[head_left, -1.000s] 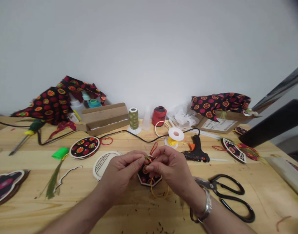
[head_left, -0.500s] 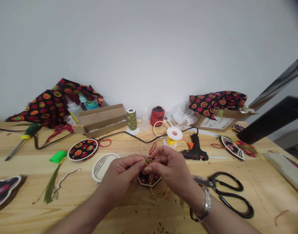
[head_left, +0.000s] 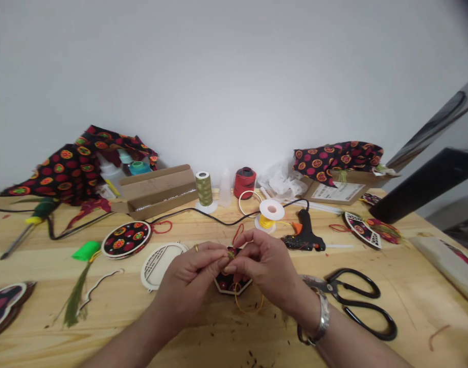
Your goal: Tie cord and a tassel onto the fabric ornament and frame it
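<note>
Both of my hands meet over a small hexagonal ornament (head_left: 228, 283) covered in black fabric with red and orange dots, which lies on the wooden table (head_left: 234, 327). My left hand (head_left: 191, 273) and my right hand (head_left: 266, 266) pinch a yellow-green cord knot (head_left: 231, 253) between their fingertips, just above the ornament. A loop of yellow cord (head_left: 249, 305) hangs from the knot onto the table. A red cord loop (head_left: 239, 232) sticks out behind my fingers. A metal watch sits on my right wrist.
Black scissors (head_left: 356, 301) lie right of my right wrist. A black glue gun (head_left: 305, 237), yellow thread spool (head_left: 270, 213), red spool (head_left: 244, 182) and green spool (head_left: 204, 190) stand behind. A round fabric ornament (head_left: 126, 238), a white cut-out frame (head_left: 159, 258), a cardboard box (head_left: 157, 191) and fabric piles (head_left: 76, 163) lie left.
My fingertips have closed in tighter on the knot and my hands have shifted slightly lower and nearer together. The view has tilted a little.
</note>
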`<state>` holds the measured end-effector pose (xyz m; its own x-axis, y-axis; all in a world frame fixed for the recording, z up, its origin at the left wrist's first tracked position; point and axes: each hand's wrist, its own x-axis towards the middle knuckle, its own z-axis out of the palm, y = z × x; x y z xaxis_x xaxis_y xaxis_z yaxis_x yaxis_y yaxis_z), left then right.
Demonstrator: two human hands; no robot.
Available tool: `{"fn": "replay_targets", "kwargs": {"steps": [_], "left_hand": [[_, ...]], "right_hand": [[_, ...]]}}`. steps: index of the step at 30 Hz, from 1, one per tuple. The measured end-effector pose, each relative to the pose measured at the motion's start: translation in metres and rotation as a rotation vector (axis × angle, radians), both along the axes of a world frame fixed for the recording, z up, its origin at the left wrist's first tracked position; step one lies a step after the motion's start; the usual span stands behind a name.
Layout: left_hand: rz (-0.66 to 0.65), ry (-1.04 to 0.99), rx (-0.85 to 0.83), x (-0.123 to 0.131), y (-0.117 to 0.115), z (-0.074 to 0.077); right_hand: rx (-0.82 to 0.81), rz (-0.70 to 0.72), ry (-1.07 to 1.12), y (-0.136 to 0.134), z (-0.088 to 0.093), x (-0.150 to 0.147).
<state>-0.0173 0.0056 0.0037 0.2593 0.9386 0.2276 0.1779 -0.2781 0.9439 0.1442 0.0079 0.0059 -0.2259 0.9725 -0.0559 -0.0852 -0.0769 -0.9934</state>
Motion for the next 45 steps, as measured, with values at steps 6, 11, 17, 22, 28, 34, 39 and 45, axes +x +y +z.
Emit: {"fn": "replay_targets", "kwargs": {"steps": [6,11,17,22,28,34,39,45], "left_hand": [[0.009,0.055,0.13,-0.0004,-0.0018,-0.0002],[0.008,0.095,0.18,-0.002,-0.003,-0.0019],[-0.02,0.092,0.161,-0.0001,-0.0022,0.0007],[-0.007,0.076,0.197,-0.0006,-0.0021,-0.0001],[-0.007,0.067,0.285,-0.0012,-0.0027,-0.0014],[0.047,0.136,0.376,-0.0016,-0.0027,-0.0021],[0.085,0.296,0.527,-0.0042,-0.0021,-0.0041],[0.068,0.414,0.75,-0.0029,-0.0019,-0.0011]], "right_hand": [[0.03,0.029,-0.049,0.0022,-0.0005,0.0021],[0.15,0.049,-0.068,0.0017,-0.0027,0.0043],[0.208,0.029,-0.127,0.0016,-0.0022,0.0041],[0.187,0.045,-0.1,0.0013,-0.0016,0.0047],[0.134,0.038,-0.068,0.0016,-0.0024,0.0045],[-0.039,0.08,0.039,0.0027,0.0001,0.0029],[-0.196,0.144,0.124,0.0048,0.0049,0.0038],[-0.236,0.217,0.153,0.0089,0.0059,0.0077]]}}
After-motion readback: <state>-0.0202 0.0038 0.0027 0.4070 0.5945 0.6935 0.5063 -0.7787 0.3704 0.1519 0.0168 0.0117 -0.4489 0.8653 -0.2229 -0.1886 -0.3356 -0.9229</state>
